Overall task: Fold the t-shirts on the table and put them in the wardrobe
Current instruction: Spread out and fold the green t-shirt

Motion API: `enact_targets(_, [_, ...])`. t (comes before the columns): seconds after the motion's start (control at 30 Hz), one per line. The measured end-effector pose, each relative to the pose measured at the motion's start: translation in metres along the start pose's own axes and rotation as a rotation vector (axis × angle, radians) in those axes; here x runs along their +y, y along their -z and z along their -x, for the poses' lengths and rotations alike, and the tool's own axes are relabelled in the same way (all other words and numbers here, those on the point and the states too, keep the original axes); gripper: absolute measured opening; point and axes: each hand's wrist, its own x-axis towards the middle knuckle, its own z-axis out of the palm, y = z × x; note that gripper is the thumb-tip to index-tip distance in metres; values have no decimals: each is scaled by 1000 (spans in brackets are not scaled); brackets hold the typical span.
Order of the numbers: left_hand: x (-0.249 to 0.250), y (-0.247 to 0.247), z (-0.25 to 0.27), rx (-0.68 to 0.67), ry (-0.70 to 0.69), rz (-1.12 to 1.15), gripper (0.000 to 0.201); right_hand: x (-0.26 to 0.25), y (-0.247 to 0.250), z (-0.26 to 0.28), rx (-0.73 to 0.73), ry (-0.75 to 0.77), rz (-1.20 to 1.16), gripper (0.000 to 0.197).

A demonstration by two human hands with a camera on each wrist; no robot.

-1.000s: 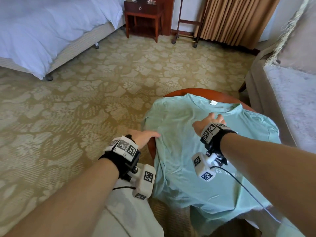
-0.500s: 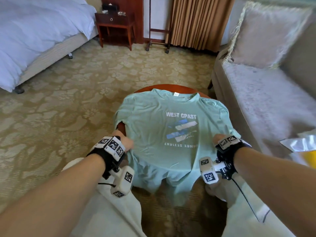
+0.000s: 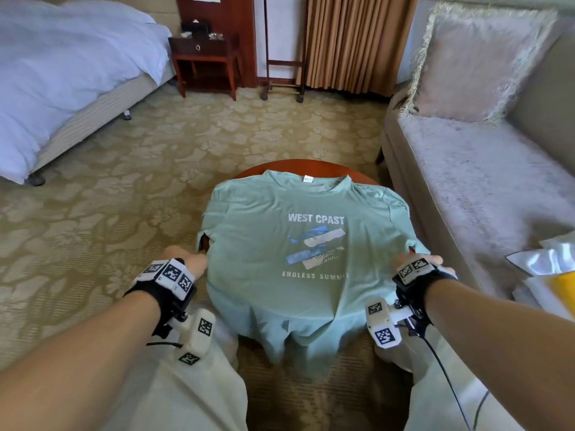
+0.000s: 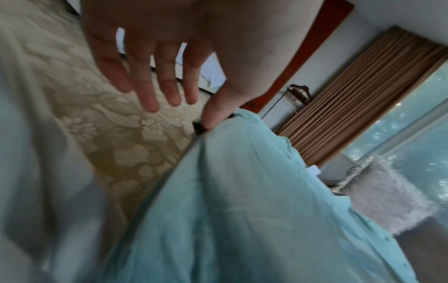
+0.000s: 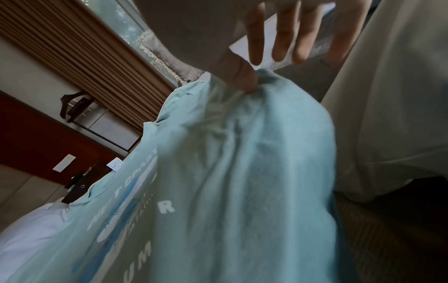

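Observation:
A mint-green t-shirt [image 3: 264, 244] printed "WEST CPAST" lies face up on a small round wooden table [image 3: 298, 166], its hem hanging over the near edge. My left hand [image 3: 186, 259] is at the shirt's left edge below the sleeve. In the left wrist view the left hand [image 4: 179, 107] has straight, spread fingers over the carpet, and only the thumb touches the shirt [image 4: 242, 191]. My right hand [image 3: 432, 261] is at the shirt's right edge. In the right wrist view the right hand [image 5: 252, 74] presses its thumb on bunched cloth of the shirt [image 5: 242, 153], fingers straight.
A bed [image 3: 62, 73] stands at the left and a dark nightstand [image 3: 205, 54] at the back. A wheeled rack [image 3: 283, 73] and curtains are behind the table. A sofa [image 3: 482, 181] with a cushion [image 3: 476, 63] and plastic bags [image 3: 547, 262] is close on the right. Patterned carpet surrounds the table.
Both hands have slid off the shirt's chest outward and toward me, and now sit at its two side edges. The printed front is uncovered.

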Motion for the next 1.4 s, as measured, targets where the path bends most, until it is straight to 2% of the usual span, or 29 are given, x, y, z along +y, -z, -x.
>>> enact_targets(0.1, [22,-17,2,144,-169,68,29,-11,-9,8,222,79,300,50])
enact_targets(0.17, [36,-31,9,167,-313,2,44,-23,-12,16,152,178,324,60])
enact_targets(0.23, [42,-40,16,104,-396,-103,65,-26,-21,13,-11,303,442,74])
enact_targets(0.33, [40,-59,3,-65,-329,-307,93,-21,-35,4,-124,370,627,88])
enact_targets(0.43, [34,-62,-13,-120,-310,-364,98,-18,-32,-8,-149,275,672,98])
enact_targets(0.5, [37,-55,-24,-139,-294,-316,104,-26,-25,-14,-92,173,586,108])
enact_targets(0.53, [41,-51,-30,-141,-285,-261,106,-31,-22,-20,-33,122,509,106])
enact_targets(0.6, [54,-43,-35,-87,-299,-153,100,-43,-15,-29,66,77,386,88])
enact_targets(0.67, [69,-37,-36,64,-331,-136,82,-51,-12,-39,100,134,378,80])
enact_targets(0.73, [81,-34,-41,119,-331,-139,74,-59,-15,-47,70,240,418,82])
enact_targets(0.83, [86,-37,-61,-16,-302,-91,99,-71,-20,-56,-62,294,468,89])
enact_targets(0.9, [86,-40,-76,-59,-289,-106,103,-78,-23,-61,-133,294,513,89])
enact_targets(1.03, [88,-37,-96,-72,-277,-138,104,-86,-32,-84,-146,276,623,97])
enact_targets(1.17, [93,-29,-117,-169,-156,-40,118,-109,-30,-111,-134,146,676,103])
enact_targets(1.23, [104,-26,-122,-157,-105,6,124,-128,-27,-114,-81,98,637,101])
enact_targets(1.3, [121,-21,-122,-94,-111,-72,122,-143,-31,-113,26,179,619,87])
enact_targets(1.33, [131,-20,-121,-50,-150,-130,116,-147,-35,-113,38,236,618,82])
enact_targets(1.4, [150,-23,-125,-9,-270,-155,104,-154,-45,-114,-36,308,612,83])
